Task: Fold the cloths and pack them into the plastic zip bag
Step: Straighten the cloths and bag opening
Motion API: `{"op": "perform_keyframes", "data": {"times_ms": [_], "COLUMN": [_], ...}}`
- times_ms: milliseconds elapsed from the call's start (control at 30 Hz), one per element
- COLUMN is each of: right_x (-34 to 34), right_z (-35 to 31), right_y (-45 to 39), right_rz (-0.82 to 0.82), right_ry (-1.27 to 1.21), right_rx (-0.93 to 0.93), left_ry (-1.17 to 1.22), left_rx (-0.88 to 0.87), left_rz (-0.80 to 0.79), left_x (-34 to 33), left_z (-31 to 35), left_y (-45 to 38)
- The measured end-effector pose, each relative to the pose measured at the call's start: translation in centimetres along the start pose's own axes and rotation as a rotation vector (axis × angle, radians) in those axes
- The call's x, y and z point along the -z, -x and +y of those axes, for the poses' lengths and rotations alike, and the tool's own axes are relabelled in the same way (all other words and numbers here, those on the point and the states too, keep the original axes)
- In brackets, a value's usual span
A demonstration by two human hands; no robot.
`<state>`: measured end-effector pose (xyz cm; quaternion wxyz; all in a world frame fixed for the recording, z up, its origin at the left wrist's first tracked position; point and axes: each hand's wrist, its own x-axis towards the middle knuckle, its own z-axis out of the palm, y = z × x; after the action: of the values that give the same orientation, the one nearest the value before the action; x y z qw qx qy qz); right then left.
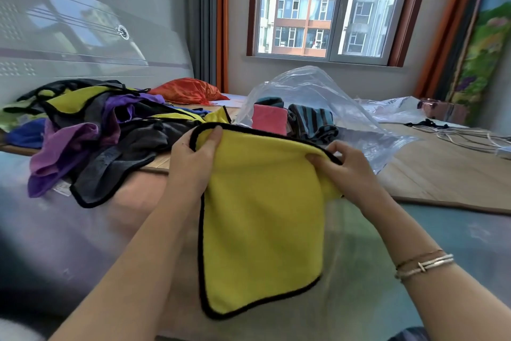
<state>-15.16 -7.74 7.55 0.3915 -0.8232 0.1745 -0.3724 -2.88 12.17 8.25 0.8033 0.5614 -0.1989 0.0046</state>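
Daylit bedroom with a window facing apartment blocks

A sliding window [329, 8] is set in the far wall, framed in dark red-brown; grey and orange curtains [210, 19] are hung at its left; a glossy grey headboard [83, 36] is seen at left; a colourful mural [484, 44] is seen at right; a woven mat [442, 172] is spread on the bed.

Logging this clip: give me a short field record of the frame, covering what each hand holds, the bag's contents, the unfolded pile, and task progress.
left hand: grips the top left corner of the yellow cloth
right hand: pinches the cloth's top right edge
yellow cloth: black-trimmed, hanging down from both hands
plastic zip bag: clear, lying behind the cloth, holding a pink cloth and a blue striped cloth
cloth pile: purple, grey, yellow and blue cloths, loose, at left
progress: some cloths packed, many left
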Motion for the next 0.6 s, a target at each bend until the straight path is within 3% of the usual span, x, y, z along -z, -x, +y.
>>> {"op": "perform_keyframes", "data": {"times_ms": [67, 167, 367, 500, 600], "right_x": [0.0, -0.3, -1.6, -2.3, -2.0], "right_z": [-1.2, -1.6, -1.5, -1.4, -1.1], "right_y": [0.3, 0.9, 1.5, 1.5, 1.4], "right_rz": [0.041, -0.070, -0.298, -0.349, -0.372], "right_ry": [-0.084, -0.085, -0.057, -0.006, -0.019], "right_rx": [0.073, 0.087, 0.093, 0.100, 0.039], "left_ry": [0.028, 0.089, -0.480, -0.488, -0.523], "left_rx": [0.034, 0.125, 0.033, 0.155, 0.144], "left_rz": [0.017, -0.119, -0.616, -0.593, -0.564], "left_x": [0.1, 0.1, -0.5, -0.7, -0.4], "left_z": [0.3, 0.9, -0.6, -1.4, -1.5], "left_y": [0.0, 0.4, 1.5, 1.4, 1.2]}}
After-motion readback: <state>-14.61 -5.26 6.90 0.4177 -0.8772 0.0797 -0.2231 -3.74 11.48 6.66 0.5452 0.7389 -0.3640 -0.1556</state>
